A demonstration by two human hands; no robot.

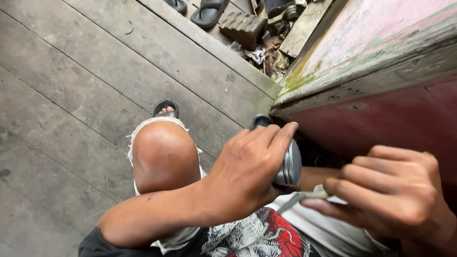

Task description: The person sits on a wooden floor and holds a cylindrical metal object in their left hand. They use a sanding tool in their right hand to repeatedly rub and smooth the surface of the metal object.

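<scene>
Grey weathered plank floor (pixel 85 85); faded pink-red wooden wall (pixel 381 57) at right; rubble heap (pixel 266 38) behind.

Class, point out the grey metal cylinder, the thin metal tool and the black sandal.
Grey ribbed metal cylinder (pixel 290 164): head view, side wall.
Thin metal tool (pixel 291 201): head view, shaft.
Black sandal (pixel 208 12): head view, strap.

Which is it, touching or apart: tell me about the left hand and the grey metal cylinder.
Touching. The head view shows the left hand wrapped around the grey metal cylinder, fingers pressed over its top.
</scene>
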